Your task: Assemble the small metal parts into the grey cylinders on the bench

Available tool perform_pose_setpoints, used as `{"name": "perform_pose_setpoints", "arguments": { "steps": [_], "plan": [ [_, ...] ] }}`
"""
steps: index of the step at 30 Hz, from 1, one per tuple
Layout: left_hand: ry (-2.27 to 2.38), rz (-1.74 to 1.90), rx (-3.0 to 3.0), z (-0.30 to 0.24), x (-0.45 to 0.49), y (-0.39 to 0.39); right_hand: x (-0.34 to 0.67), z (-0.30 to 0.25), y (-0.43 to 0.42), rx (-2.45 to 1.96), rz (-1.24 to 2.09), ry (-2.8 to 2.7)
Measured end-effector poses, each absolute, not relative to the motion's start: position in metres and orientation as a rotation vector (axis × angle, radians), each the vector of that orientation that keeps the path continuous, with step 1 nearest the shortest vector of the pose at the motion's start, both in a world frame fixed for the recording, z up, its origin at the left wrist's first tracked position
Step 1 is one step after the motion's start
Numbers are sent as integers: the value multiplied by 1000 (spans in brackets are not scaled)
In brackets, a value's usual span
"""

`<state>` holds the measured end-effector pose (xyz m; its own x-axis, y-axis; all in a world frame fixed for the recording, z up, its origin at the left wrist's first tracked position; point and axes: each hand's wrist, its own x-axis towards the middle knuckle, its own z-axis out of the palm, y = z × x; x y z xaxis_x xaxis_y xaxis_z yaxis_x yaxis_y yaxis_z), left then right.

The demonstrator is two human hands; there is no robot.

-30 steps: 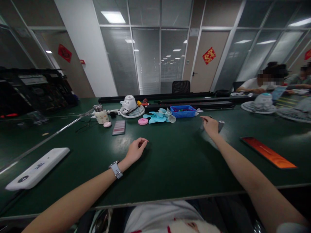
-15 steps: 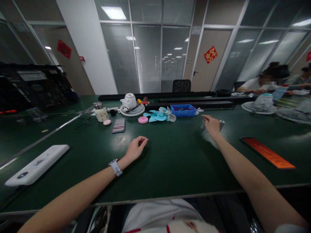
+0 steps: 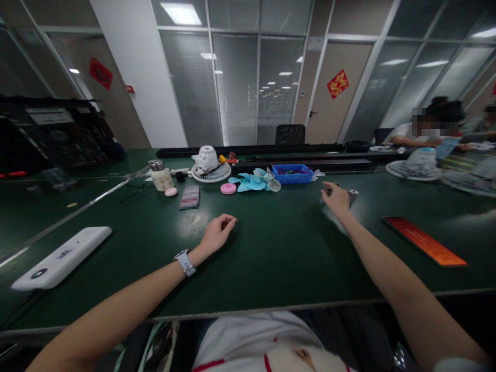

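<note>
My left hand [image 3: 217, 233] rests on the green tabletop [image 3: 267, 248], fingers curled in with the tips close to the thumb. Nothing shows between them. A grey watch is on that wrist. Farther out to the right, my right hand [image 3: 336, 199] has its fingers drawn together around something small and dark that I cannot make out. Beside and partly behind this hand is a grey, cylinder-like object [image 3: 353, 195], mostly hidden. Light blue fan blades [image 3: 253, 182] and a blue tray [image 3: 292, 174] with small parts lie beyond, between the hands.
A white fan housing [image 3: 207, 157] on its round grille, a patterned bottle [image 3: 159, 175], a pink round piece [image 3: 228, 188] and a flat card-like item [image 3: 189, 197] stand at the back left. A white device [image 3: 64, 258] lies left, an orange-red panel [image 3: 424, 240] right. Another person sits far right.
My right hand has turned slightly, its fingers curling more around the small dark thing. My left hand stays in nearly the same place. The view has tilted a little.
</note>
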<state>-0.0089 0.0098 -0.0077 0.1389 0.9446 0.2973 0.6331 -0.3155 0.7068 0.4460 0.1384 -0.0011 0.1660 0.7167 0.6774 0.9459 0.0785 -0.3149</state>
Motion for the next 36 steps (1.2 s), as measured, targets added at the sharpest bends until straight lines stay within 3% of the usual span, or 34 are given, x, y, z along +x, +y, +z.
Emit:
{"name": "perform_pose_setpoints", "arguments": {
  "steps": [20, 30, 36],
  "plan": [
    [1507, 1022, 2013, -10, -8, 12, 445, -7, 137, -1598, -352, -1589],
    [1507, 1029, 2012, -14, -10, 14, 438, 2, 128, -1762, -616, -1738],
    [1499, 1028, 2015, -11, -9, 13, 437, 4, 127, -1789, -589, -1765]
  ]
}}
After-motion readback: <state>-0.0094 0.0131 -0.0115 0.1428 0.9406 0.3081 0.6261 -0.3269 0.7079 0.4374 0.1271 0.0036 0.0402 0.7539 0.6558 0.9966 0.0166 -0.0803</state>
